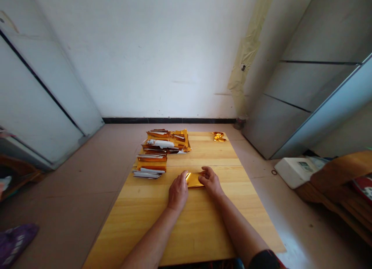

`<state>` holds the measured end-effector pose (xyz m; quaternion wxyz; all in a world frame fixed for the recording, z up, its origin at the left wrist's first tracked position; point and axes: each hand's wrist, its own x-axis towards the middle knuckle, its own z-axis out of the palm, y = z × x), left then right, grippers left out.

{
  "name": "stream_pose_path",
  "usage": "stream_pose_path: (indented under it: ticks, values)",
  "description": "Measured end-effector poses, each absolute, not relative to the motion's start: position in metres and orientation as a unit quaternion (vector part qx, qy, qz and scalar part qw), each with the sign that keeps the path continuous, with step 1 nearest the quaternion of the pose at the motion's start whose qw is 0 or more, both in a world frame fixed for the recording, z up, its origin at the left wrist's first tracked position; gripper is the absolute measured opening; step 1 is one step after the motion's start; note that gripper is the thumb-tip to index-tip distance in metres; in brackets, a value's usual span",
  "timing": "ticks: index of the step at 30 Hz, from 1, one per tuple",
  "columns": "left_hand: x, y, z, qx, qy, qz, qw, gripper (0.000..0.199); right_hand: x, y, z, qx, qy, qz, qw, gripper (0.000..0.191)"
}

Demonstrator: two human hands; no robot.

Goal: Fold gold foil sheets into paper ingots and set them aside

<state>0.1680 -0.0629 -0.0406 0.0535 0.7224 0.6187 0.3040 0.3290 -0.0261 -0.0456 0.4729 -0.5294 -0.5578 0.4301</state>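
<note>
A flat rectangle of shiny gold foil paper (193, 180) lies between my two hands near the middle of the wooden table. My left hand (178, 190) grips its left edge, fingers together along that side. At the opposite edge my right hand (212, 182) is closed on the foil paper with bent fingers. Whether the paper is a single sheet or folded layers I cannot tell. Left of and beyond my hands stand rows of folded gold foil papers (152, 163) with white edges, and a further group of folded foil papers (182, 145) behind them.
Crumpled gold foil pieces (219, 137) lie at the table's far right corner. The wooden table (203, 226) stands before a white wall (162, 59). On the right are a grey refrigerator (293, 79) and a white box (293, 172); a purple bag (17, 242) is at lower left.
</note>
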Motion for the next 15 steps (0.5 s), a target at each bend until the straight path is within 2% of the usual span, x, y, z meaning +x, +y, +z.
stream_pose_path:
  ticks: [6,11,15]
  values:
    - [0.169,-0.061,-0.042,0.729,0.611,0.308,0.025,0.039,0.329,-0.028,-0.048,-0.577,-0.618,0.329,0.421,0.022]
    - [0.17,-0.063,-0.037,0.733,0.631,0.253,0.007,0.041,0.319,-0.029,-0.051,-0.585,-0.641,0.206,0.453,0.028]
    - [0.168,-0.063,-0.037,0.724,0.662,0.193,0.021,0.044,0.318,-0.03,-0.053,-0.574,-0.666,0.154,0.451,0.02]
